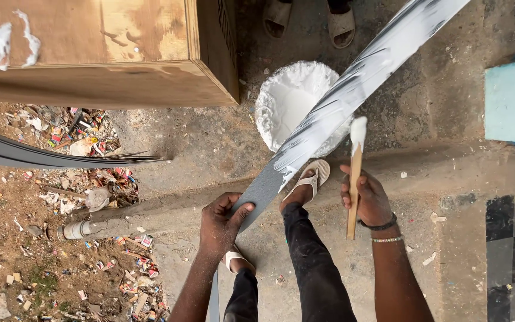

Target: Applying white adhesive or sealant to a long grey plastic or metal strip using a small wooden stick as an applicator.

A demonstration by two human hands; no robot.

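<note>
Holding the long grey strip (329,113) by its near end, my left hand (222,223) clamps it; its length runs up-right over the white paste tub (287,95). Right hand (368,197) (closer to the pasted stretch) grips the wooden stick (354,179) just right of the strip.

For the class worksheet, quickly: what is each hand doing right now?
Left hand: closed on the long grey strip.
Right hand: closed on the wooden stick with white paste on its tip.

Left hand (220,223): arm extended forward, fingers and thumb clamped in a grip, palm down. Right hand (368,197): raised slightly higher, fist closed, knuckles outward, wrist banded with two bracelets. Both forearms bare, held well apart.
</note>
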